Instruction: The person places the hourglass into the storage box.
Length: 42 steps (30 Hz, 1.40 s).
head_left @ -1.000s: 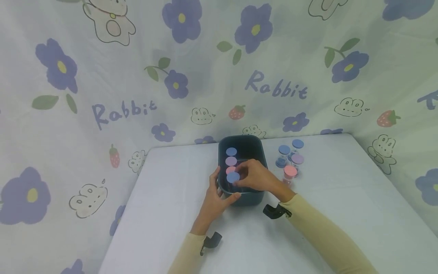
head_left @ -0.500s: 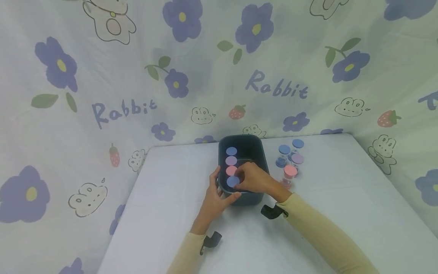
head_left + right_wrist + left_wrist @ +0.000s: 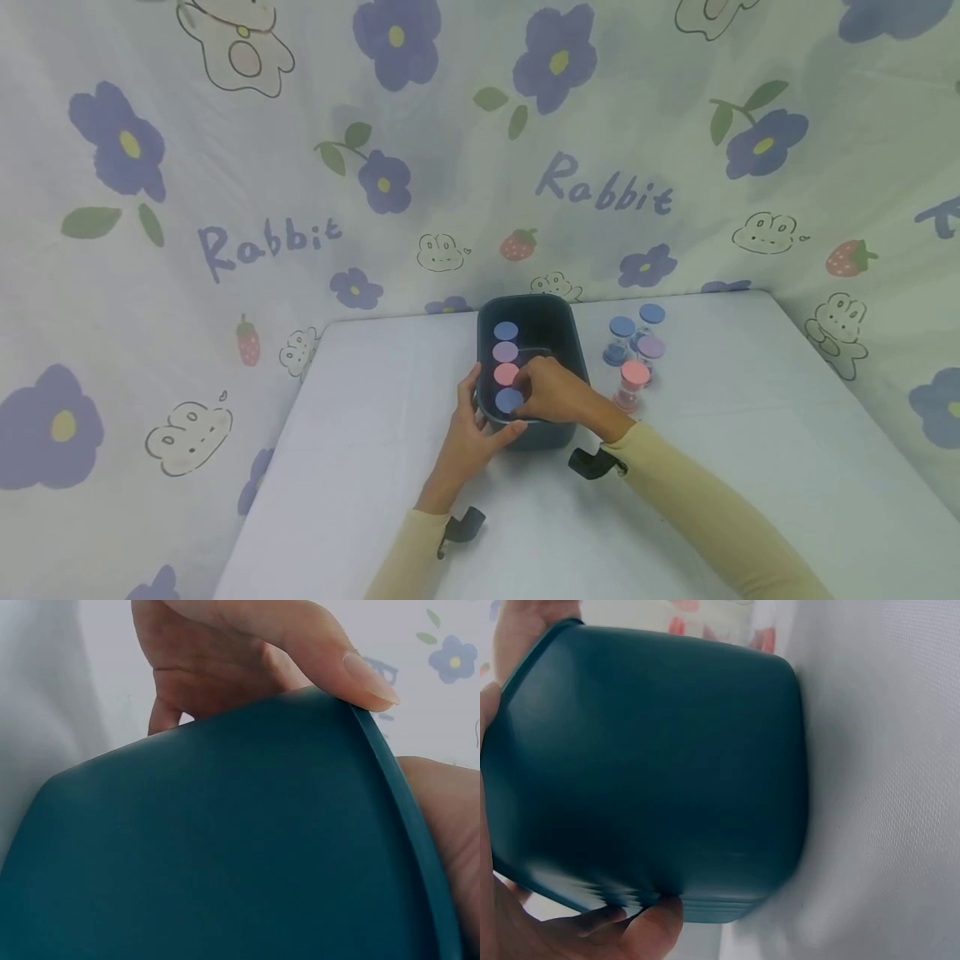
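A dark teal plastic bin [image 3: 536,436] stands on the table. My left hand [image 3: 468,442] holds its near left corner, thumb on the near rim and fingers along the left wall [image 3: 652,765]. Inside, along the left side, is a row of hourglasses seen from above by their round caps: blue [image 3: 506,331], purple [image 3: 506,352], pink [image 3: 506,374] and, nearest me, another blue hourglass [image 3: 508,401]. My right hand [image 3: 555,390] reaches over the near right rim and pinches that nearest blue one at its cap. Its fingertips are partly hidden, and the wall hides the hourglass's lower part.
Right of the bin stand more hourglasses upright: a blue one [image 3: 622,327], another blue one [image 3: 652,314], a purple one [image 3: 650,347] and a pink one [image 3: 634,373]. The white table [image 3: 390,392] meets a patterned cloth [image 3: 442,150] behind the bin.
My right hand has lowered the nearest blue hourglass and shifted it slightly toward me, leaving more of the pink cap visible. The left hand stays on the bin.
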Tool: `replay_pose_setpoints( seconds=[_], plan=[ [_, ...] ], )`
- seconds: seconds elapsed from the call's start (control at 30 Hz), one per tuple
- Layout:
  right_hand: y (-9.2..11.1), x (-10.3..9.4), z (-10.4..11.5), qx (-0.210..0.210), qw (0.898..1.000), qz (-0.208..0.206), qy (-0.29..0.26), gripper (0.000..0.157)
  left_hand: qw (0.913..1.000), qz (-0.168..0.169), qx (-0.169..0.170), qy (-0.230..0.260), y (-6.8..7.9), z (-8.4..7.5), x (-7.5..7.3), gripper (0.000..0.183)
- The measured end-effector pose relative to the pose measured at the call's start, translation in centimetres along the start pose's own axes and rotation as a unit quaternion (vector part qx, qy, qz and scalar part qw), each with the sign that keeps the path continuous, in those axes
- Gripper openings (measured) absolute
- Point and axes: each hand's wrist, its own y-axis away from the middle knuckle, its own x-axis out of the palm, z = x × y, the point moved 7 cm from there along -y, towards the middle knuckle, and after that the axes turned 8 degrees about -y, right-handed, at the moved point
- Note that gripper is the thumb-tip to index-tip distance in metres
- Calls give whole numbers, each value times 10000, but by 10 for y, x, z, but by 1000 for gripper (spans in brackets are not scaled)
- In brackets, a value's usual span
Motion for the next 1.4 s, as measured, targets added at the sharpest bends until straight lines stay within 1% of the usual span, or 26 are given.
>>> replay_pose_setpoints(
  seconds=[0.17,0.4,0.53,0.8,1.07,1.4],
  plan=[
    [1,1,0,110,9999,-19,-3,27,10000,-9,8,-9,1,0,1,104],
    [3,1,1,64,10000,48,-35,29,10000,-4,-47,9,1,0,2,104],
    [4,2,-1,139,9999,83,-22,30,10000,16,-79,-12,1,0,4,104],
    [2,1,-1,220,9997,-39,30,28,10000,8,-40,-21,2,-2,2,104],
    [0,2,-2,293,9996,6,-34,28,10000,-13,-40,-30,1,-1,2,104],
    [3,2,-3,333,9994,29,40,31,10000,-31,-23,-37,2,-1,2,104]
  ],
)
